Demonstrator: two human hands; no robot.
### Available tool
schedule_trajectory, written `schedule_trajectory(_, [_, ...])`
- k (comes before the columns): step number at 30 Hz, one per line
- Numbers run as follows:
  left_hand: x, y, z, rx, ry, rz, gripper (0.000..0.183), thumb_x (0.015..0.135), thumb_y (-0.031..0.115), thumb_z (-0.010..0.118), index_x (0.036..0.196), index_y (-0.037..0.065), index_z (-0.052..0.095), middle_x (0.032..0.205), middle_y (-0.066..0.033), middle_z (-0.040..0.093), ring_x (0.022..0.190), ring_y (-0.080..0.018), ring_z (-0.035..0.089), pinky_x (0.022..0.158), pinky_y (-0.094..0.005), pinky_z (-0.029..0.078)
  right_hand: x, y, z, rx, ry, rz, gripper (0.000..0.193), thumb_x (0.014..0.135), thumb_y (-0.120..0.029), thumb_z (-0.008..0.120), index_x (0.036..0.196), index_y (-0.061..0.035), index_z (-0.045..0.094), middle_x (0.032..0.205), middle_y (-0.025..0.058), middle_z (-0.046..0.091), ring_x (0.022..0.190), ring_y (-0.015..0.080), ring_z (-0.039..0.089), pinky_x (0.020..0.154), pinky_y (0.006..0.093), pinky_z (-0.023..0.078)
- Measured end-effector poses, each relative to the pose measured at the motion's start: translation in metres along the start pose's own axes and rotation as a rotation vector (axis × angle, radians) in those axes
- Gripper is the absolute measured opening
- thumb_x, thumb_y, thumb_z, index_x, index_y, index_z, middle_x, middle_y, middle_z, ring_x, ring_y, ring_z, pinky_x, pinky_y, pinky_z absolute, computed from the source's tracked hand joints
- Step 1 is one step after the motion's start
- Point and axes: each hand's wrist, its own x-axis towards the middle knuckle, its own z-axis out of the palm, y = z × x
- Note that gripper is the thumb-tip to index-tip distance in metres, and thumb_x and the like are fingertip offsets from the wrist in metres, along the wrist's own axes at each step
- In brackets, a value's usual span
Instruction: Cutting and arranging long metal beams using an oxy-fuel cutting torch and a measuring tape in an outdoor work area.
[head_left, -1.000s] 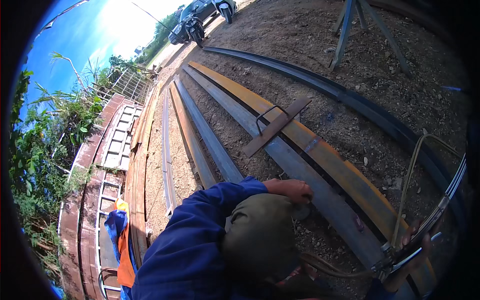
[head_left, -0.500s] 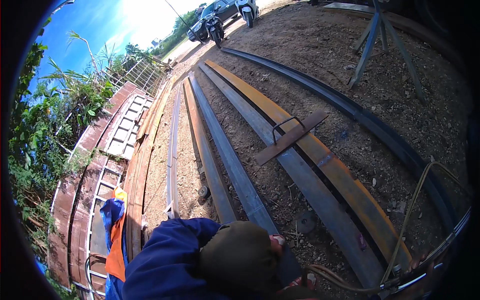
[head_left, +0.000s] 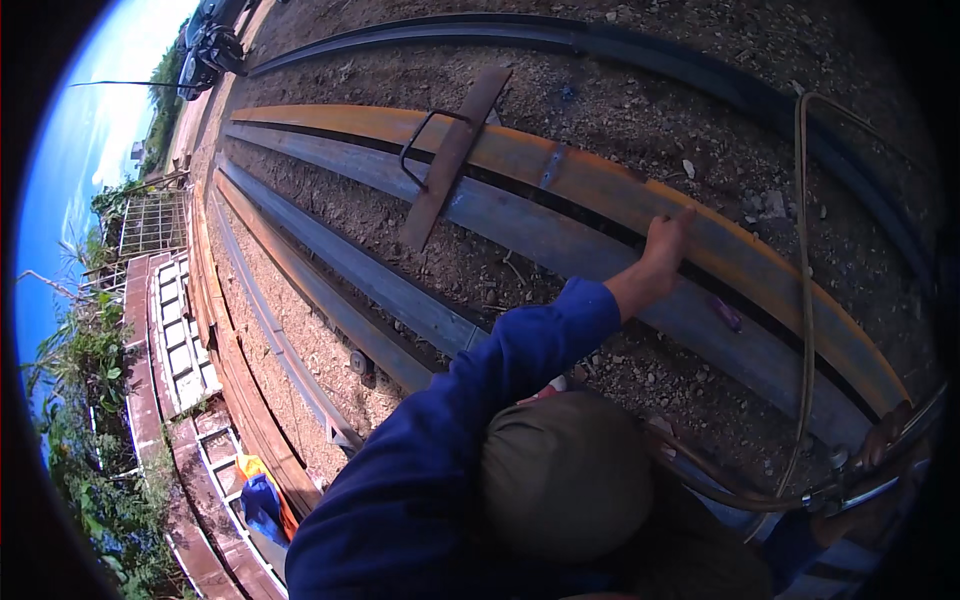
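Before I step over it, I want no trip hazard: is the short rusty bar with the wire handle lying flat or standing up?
Lying flat: the short rusty bar rests slantwise across the orange beam and grey beam.

Only the right hand (head_left: 878, 470) shows, low at the right edge in deep shade. Its grip is closed: the fingers (head_left: 886, 436) curl over the top of a pair of thin metal tubes (head_left: 868, 490), and the rest of the hand sits beneath them, so the tubes pass through the fist. The knuckles point up and toward the rim of the view. A strip of blue sleeve (head_left: 800, 540) lies just behind the hand near the lower edge. The wrist is too dark to make out.
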Motion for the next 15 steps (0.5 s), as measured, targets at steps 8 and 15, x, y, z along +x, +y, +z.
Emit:
schedule_trajectory(8, [0.003, -0.031, -0.004, -0.216, 0.197, -0.065, 0.032, 0.097, 0.029, 0.053, 0.110, 0.000, 0.053, 0.098, -0.0067, 0.056, 0.090, -0.0160, 0.056, 0.080, -0.0299, 0.048, -0.026, -0.037, 0.011, 0.030, -0.038, 0.034, 0.057, 0.091, -0.018, 0.051, 0.135, 0.0076, 0.026, 0.094, 0.0120, 0.041, 0.059, 0.0117, 0.040, 0.047, 0.0227, 0.035])
schedule_trajectory(15, [-0.015, -0.019, 0.011, -0.098, 0.107, -0.086, 0.022, 0.096, 0.028, 0.052, 0.102, 0.008, 0.057, 0.070, 0.0009, 0.049, 0.050, -0.0074, 0.035, 0.044, -0.0263, 0.025, 0.013, -0.050, -0.057, 0.401, -0.514, 0.438, 0.059, 0.087, -0.039, 0.064, 0.127, -0.0022, 0.042, 0.094, 0.0167, 0.052, 0.081, 0.0201, 0.056, 0.064, 0.0348, 0.047])
